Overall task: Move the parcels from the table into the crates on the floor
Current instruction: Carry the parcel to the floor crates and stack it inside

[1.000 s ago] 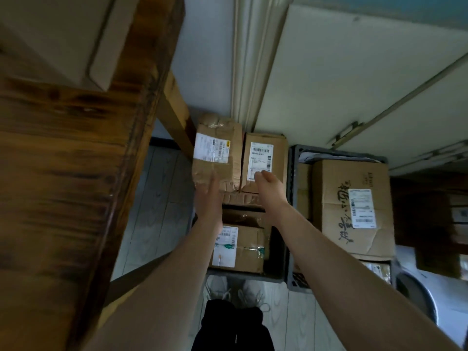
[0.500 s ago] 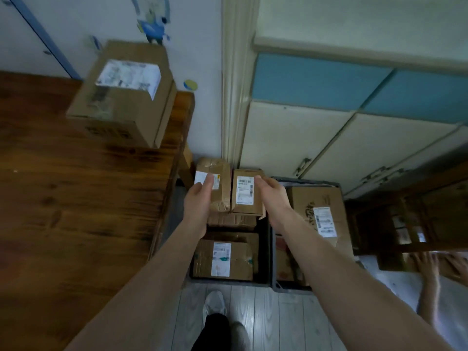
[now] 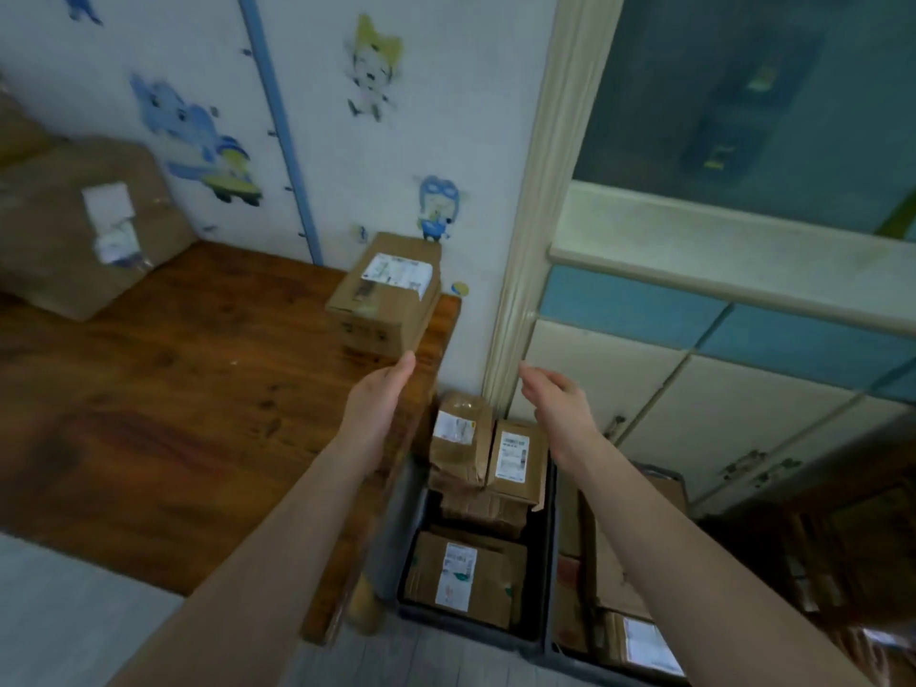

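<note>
Hands first: both are empty and held apart at the same height. The left hand (image 3: 379, 406) reaches forward with its fingers straight and together, above the right edge of the wooden table (image 3: 173, 399). Its fingertips are at the lower corner of a labelled parcel (image 3: 386, 300) that stands on the table's far right corner against the wall; whether they touch it cannot be told. The right hand (image 3: 555, 406) is loosely spread with the fingers slightly bent, and hangs above the floor beside the table. Below and between the hands a dark crate (image 3: 471, 631) sits on the floor against the table's side. At its far end two small labelled boxes (image 3: 458, 438) stand side by side on other cartons, and a flat box (image 3: 463, 577) lies at its near end. A second crate (image 3: 595, 669) touches it on the right and holds a large carton (image 3: 619, 562). At the table's far left lies a bigger, blurred parcel (image 3: 74, 230). Cartoon stickers (image 3: 433, 208) dot the wall behind.
</note>
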`<action>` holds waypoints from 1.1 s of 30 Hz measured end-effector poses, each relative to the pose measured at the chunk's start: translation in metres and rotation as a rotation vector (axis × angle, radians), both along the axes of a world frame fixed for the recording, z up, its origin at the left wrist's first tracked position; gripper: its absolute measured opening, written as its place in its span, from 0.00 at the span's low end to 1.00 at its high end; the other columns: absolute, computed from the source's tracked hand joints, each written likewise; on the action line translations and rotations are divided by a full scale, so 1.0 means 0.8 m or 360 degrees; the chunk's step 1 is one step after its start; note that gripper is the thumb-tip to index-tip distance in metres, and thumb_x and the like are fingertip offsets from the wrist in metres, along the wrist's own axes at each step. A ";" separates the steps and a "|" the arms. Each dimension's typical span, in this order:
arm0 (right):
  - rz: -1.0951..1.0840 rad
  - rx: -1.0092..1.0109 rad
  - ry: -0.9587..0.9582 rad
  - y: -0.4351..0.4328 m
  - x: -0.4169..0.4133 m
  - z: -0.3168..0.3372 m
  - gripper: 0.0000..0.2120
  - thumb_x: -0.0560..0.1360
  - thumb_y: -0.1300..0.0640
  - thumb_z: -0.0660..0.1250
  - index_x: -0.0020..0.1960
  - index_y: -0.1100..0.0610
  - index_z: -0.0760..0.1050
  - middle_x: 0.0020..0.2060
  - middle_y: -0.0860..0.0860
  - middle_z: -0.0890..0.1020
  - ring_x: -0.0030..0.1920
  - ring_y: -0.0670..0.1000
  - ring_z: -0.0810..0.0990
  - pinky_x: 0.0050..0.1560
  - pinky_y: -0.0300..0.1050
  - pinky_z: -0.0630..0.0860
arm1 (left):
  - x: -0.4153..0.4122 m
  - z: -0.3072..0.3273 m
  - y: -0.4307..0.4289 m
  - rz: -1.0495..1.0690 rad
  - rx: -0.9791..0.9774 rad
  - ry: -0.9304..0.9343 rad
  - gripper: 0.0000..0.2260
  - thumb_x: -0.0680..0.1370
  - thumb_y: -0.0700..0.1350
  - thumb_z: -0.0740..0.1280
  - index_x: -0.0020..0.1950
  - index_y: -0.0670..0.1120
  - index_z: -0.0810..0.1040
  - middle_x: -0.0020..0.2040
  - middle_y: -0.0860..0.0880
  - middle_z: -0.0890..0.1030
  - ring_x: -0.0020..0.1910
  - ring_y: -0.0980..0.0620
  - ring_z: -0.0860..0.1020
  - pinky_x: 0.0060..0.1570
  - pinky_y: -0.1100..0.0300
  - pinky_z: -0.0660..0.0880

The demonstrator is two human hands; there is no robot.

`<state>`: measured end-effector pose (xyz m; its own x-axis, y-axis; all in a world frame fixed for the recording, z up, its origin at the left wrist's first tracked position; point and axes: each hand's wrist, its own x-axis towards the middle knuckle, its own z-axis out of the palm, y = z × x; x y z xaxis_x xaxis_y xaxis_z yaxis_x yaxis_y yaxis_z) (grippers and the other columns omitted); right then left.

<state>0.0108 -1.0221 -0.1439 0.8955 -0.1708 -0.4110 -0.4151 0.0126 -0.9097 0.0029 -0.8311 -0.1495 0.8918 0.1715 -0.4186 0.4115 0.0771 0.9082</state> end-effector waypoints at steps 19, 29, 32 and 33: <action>0.0330 0.0073 -0.0213 0.387 0.003 0.085 0.26 0.76 0.45 0.66 0.69 0.58 0.68 0.66 0.54 0.73 0.67 0.54 0.70 0.69 0.52 0.64 | -0.048 0.090 0.375 0.0247 0.0090 -0.0128 0.26 0.78 0.58 0.63 0.71 0.44 0.69 0.69 0.46 0.71 0.66 0.47 0.71 0.62 0.55 0.67; 0.0388 0.0018 -0.0222 0.515 0.067 0.080 0.26 0.76 0.46 0.66 0.69 0.59 0.68 0.66 0.55 0.73 0.67 0.55 0.70 0.69 0.52 0.65 | -0.013 0.086 0.508 0.0512 -0.0123 -0.0016 0.20 0.76 0.55 0.67 0.62 0.45 0.75 0.52 0.49 0.79 0.50 0.51 0.77 0.54 0.53 0.73; 0.0424 0.0091 -0.0215 0.558 0.106 0.079 0.25 0.76 0.47 0.66 0.68 0.59 0.68 0.66 0.56 0.73 0.66 0.55 0.71 0.67 0.50 0.66 | 0.020 0.087 0.542 0.0598 -0.0075 -0.0002 0.20 0.77 0.54 0.67 0.64 0.45 0.74 0.51 0.50 0.77 0.51 0.51 0.75 0.52 0.54 0.72; 0.0426 0.0103 -0.0204 0.565 0.114 0.079 0.25 0.76 0.48 0.66 0.68 0.60 0.68 0.66 0.56 0.73 0.66 0.55 0.71 0.65 0.48 0.67 | 0.026 0.088 0.548 0.0611 -0.0042 -0.0002 0.18 0.77 0.53 0.66 0.62 0.45 0.75 0.49 0.50 0.77 0.49 0.52 0.75 0.48 0.56 0.72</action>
<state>0.1019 -0.5699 -0.0804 0.9505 0.1009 -0.2940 -0.2933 -0.0220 -0.9558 0.0236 -0.3927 -0.0794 0.7655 0.4821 -0.4261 0.3468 0.2486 0.9044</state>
